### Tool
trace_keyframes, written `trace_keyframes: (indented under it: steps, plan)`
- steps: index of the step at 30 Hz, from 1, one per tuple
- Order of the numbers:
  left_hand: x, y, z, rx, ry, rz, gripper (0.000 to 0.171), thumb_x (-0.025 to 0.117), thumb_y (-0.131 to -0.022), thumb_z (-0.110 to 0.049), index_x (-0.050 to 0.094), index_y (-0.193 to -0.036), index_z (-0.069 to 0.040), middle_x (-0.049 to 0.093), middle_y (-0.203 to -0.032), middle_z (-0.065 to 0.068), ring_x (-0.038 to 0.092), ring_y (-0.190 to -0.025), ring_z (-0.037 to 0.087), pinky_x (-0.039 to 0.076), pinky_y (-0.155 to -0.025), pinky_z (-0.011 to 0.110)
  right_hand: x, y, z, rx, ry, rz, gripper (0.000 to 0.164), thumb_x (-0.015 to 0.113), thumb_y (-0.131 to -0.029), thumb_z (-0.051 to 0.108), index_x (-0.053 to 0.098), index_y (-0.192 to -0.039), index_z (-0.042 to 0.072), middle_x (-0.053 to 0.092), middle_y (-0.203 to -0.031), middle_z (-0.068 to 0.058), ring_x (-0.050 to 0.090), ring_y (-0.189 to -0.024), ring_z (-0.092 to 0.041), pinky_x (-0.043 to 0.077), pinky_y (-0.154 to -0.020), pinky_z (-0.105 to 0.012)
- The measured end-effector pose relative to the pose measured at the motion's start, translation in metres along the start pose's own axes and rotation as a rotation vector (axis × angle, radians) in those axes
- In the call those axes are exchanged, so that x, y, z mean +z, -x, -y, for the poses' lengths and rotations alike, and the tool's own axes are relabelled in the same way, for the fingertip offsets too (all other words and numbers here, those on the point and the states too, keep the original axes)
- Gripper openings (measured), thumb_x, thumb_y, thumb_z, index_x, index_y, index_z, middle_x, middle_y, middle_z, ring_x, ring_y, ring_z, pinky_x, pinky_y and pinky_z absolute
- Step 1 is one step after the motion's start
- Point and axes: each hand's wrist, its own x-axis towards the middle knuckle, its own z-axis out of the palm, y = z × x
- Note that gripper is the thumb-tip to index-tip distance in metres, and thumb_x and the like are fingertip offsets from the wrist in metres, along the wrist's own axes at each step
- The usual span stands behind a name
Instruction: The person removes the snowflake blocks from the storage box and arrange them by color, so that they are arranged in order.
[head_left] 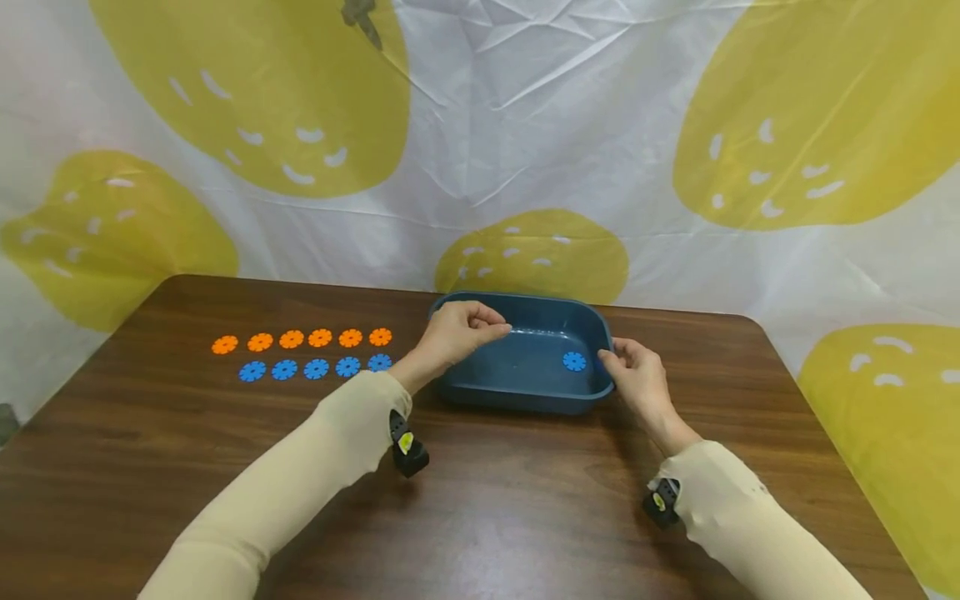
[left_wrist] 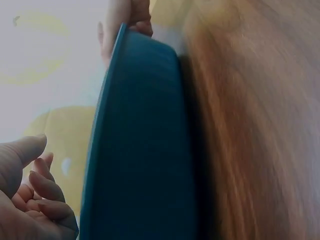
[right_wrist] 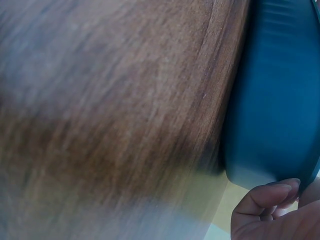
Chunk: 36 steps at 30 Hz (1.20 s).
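A dark blue plastic basin (head_left: 517,398) stands on the table, with one blue snowflake disc (head_left: 574,361) lying flat inside toward its right end. My right hand (head_left: 639,379) grips the basin's right rim, thumb on the inner side; the right wrist view shows its curled fingers (right_wrist: 265,200) against the outer wall. Over the basin's left part hovers my left hand (head_left: 461,332), its fingers loosely bent. In the left wrist view the thumb (left_wrist: 25,150) stands apart from the fingers, and nothing shows between them.
Left of the basin lie a row of several orange snowflake discs (head_left: 292,338) and, nearer, a row of several blue ones (head_left: 316,368). The left forearm partly covers the row's right end. A lemon-print cloth (head_left: 465,150) hangs behind the brown wooden table (head_left: 480,517).
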Motion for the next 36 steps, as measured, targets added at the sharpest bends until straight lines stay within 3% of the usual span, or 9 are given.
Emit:
trace_keyframes:
  steps: [8,18,25,36]
  plan:
    - [0.027,-0.01,-0.008,-0.004,0.03,0.067,0.021,0.071,-0.085,-0.026,0.071,-0.097,-0.009,0.068,-0.091,0.005,0.058,-0.08,0.016,0.045,-0.064,0.025,0.001,0.0,0.0,-0.001,-0.012,-0.002,0.034,0.053,-0.095,0.014,0.055,-0.121,-0.009,0.059,-0.067,-0.006,0.046,-0.048,-0.003,0.04,-0.044,-0.02]
    - [0.058,-0.024,-0.016,-0.05,0.021,0.088,0.022,0.074,-0.082,-0.025,0.071,-0.097,-0.009,0.07,-0.097,0.006,0.061,-0.088,0.017,0.049,-0.073,0.03,0.0,0.001,-0.002,0.001,-0.011,-0.008,0.034,0.054,-0.095,0.014,0.055,-0.121,-0.008,0.058,-0.066,-0.005,0.048,-0.048,-0.002,0.041,-0.045,-0.02]
    - [0.073,-0.033,-0.019,-0.086,0.009,0.086,0.024,0.075,-0.081,-0.025,0.07,-0.098,-0.008,0.069,-0.097,0.005,0.06,-0.085,0.016,0.049,-0.07,0.029,-0.001,0.004,-0.002,0.007,-0.004,-0.008,0.035,0.053,-0.095,0.014,0.055,-0.122,-0.008,0.06,-0.069,-0.008,0.049,-0.05,-0.001,0.044,-0.047,-0.023]
    - [0.09,-0.04,-0.024,-0.073,-0.077,0.101,0.028,0.074,-0.082,-0.023,0.07,-0.104,-0.008,0.069,-0.101,0.005,0.061,-0.077,0.015,0.049,-0.064,0.027,0.0,0.004,-0.001,-0.006,0.034,-0.011,0.035,0.054,-0.094,0.018,0.057,-0.121,-0.005,0.059,-0.072,-0.009,0.047,-0.053,-0.002,0.04,-0.049,-0.02]
